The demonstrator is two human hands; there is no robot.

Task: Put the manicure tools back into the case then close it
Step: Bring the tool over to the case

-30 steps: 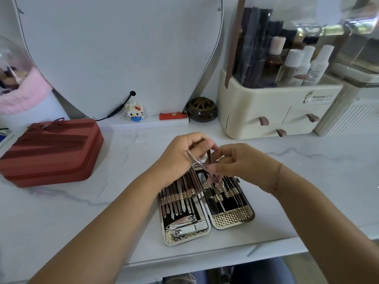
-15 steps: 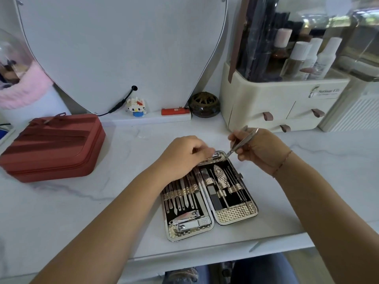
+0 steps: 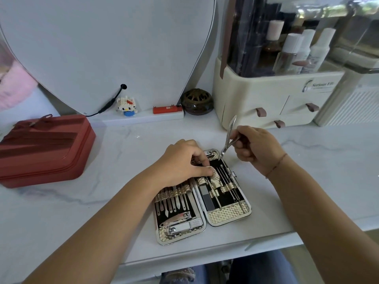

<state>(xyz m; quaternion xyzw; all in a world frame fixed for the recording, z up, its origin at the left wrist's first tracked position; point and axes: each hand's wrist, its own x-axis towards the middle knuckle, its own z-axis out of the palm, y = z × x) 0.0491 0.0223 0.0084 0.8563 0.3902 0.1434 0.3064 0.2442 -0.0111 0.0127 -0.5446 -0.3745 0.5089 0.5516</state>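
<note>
On white marble top point(image 3: 102, 201): manicure case point(image 3: 180, 239), opened flat, both halves lined with tools under gold straps. Gripping steel nipper point(image 3: 228, 138) in right hand point(image 3: 256, 149), fingers curled round its handles, beak down, tip just above far end of case's right half. Pinching gold strap point(image 3: 215, 177) in that half with left hand point(image 3: 184, 162), fingertips curled on it, probably lifting it to open a slot. To do well: hold strap raised; turn nipper parallel to seated tools; feed it under loop lengthwise, never across; steer wide of thin probes point(image 3: 227, 181) just beside; press handles flat before letting go. Afterwards, check for anything standing proud before folding halves together at clasp point(image 3: 232, 174) on right edge.
</note>
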